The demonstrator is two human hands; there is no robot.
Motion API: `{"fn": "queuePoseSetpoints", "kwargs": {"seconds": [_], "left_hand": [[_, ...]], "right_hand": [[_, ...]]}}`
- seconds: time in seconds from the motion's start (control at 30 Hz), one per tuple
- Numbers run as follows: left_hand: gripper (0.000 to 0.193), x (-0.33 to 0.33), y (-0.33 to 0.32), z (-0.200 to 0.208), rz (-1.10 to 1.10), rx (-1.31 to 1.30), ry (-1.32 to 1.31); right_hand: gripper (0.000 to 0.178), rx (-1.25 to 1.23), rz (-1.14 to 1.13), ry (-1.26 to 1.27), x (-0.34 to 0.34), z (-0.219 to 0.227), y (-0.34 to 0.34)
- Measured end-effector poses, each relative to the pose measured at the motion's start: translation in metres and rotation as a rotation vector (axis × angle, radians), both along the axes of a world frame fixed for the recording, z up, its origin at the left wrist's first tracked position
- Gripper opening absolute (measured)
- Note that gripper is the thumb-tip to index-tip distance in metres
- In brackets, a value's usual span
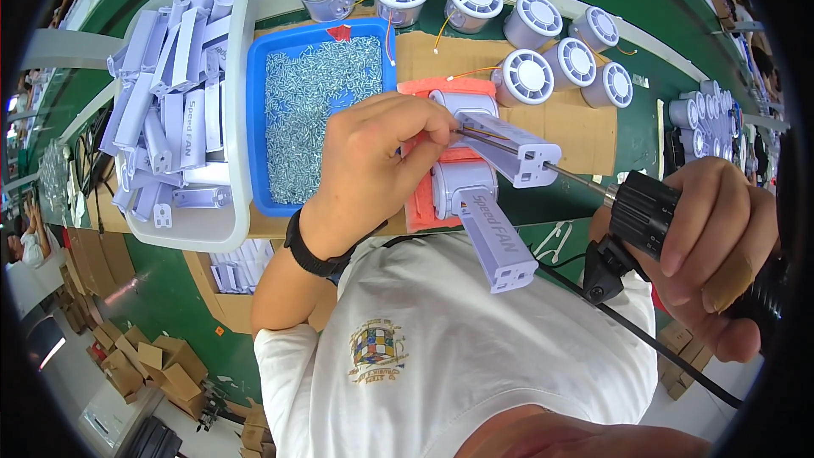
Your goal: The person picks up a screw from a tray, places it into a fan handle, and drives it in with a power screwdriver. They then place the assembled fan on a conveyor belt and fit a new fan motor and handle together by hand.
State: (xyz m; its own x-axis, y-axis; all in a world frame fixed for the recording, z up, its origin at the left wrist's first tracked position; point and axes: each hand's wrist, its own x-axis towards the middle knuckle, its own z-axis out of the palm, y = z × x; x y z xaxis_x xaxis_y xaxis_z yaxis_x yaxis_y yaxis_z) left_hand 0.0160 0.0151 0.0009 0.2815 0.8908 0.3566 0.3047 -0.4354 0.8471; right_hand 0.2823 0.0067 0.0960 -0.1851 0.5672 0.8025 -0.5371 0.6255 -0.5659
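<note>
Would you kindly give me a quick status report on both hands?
Left hand pinching thin wires at pale lavender plastic fan handle. Right hand gripping black electric screwdriver, bit at handle end. Nothing in the way.

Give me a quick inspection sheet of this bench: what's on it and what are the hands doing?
Surface: green bench with cardboard sheet.
Job's things: two lilac fan handles on orange fixture; electric screwdriver, bit in upper handle.
Clutter: blue tray of screws; white bin of handles; round fan heads.
Hands: left hand pinches at upper handle; right hand grips screwdriver.
Cables: black cord; orange wires.
Surroundings: cardboard boxes on floor.
</note>
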Motion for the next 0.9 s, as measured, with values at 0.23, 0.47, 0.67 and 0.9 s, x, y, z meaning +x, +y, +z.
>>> {"fn": "queuePoseSetpoints", "kwargs": {"seconds": [0.23,0.47,0.67,0.9], "left_hand": [[0.015,-0.004,0.001,-0.004,-0.035,0.09,0.026],[0.016,-0.004,0.003,-0.004,-0.083,0.182,0.039],[0.019,-0.003,0.002,-0.001,-0.09,0.123,0.041],[0.027,0.001,-0.002,-0.004,-0.068,0.158,0.054]], "right_hand": [[0.036,-0.116,0.035,-0.052,0.01,0.012,-0.005],[0.038,-0.005,0.114,-0.037,0.026,0.008,0.004],[0.038,-0.006,0.118,-0.143,0.027,0.016,0.002],[0.037,-0.016,0.069,-0.233,0.009,0.024,0.001]]}}
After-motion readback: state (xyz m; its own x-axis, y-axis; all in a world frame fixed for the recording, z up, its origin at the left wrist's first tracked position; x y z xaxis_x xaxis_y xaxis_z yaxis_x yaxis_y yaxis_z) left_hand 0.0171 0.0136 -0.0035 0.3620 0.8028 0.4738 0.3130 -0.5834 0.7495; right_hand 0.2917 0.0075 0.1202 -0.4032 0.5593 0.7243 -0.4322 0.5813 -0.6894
